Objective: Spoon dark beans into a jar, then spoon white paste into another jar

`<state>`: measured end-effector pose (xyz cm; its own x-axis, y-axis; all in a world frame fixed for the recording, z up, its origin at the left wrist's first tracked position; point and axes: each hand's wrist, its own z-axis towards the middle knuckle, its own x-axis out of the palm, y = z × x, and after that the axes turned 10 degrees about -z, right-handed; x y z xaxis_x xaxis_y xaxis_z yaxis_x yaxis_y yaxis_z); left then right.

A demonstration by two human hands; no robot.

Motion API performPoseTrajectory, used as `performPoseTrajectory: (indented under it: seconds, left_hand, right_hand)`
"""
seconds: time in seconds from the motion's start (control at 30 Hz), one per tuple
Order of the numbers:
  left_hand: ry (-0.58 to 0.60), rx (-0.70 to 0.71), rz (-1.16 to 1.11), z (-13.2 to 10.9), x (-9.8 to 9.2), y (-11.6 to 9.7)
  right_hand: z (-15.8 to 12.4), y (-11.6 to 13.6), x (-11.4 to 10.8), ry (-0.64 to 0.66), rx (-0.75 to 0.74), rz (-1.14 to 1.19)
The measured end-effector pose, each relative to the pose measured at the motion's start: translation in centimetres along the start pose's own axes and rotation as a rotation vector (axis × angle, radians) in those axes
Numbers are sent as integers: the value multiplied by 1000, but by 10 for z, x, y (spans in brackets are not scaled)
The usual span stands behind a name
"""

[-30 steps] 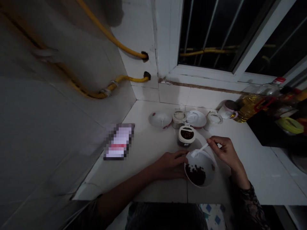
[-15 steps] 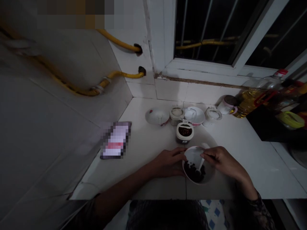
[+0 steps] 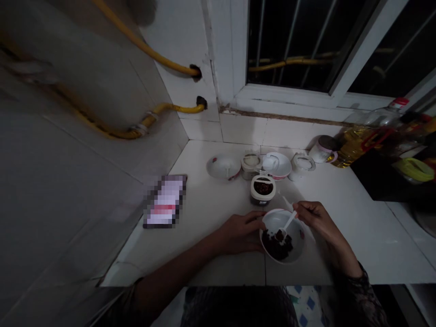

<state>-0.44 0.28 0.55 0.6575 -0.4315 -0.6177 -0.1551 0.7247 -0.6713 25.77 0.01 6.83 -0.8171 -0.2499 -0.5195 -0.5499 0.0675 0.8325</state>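
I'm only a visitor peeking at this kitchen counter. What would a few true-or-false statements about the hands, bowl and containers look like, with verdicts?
1. The right hand holds a small white spoon. True.
2. The left hand holds a phone. False: it holds the left side of a round white bowl.
3. The spoon's scoop is bare. False: it carries dark crumbly food.
4. A squat jar with a cream rim and dark contents stands beyond the bowl, apart from both hands. True.
5. The clear, red-capped bottle of yellow liquid stands at the picture's left. False: it is on the right.
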Motion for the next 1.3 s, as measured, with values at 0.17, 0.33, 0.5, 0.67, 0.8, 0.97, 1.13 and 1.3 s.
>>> performPoseTrajectory:
  seconds: [0.17, 0.33, 0.5, 0.67, 0.8, 0.97, 1.13, 1.3]
  left_hand:
    - [2, -8, 4, 0, 1, 1]
    - [-8, 10, 18, 0, 0, 0]
    - [-26, 27, 20, 0, 1, 1]
    - [-24, 38, -3, 1, 2, 1]
    - [-30, 36, 0, 1, 1, 0]
    - [-7, -4, 24, -1, 1, 0]
    - [-18, 0, 38, 0, 0, -2]
    - [-38, 21, 52, 1, 1, -1]
  right_hand:
    - [4, -4, 6, -112, -5, 25]
    - [4, -3, 8, -184, -54, -20]
    - [3, -4, 7, -178, -31, 3]
    - [2, -7, 7, -160, 8, 39]
    - [2, -7, 8, -182, 21, 35]
    - [3, -5, 10, -189, 19, 18]
    - [3, -5, 11, -191, 7, 34]
    - [4, -6, 11, -199, 8, 6]
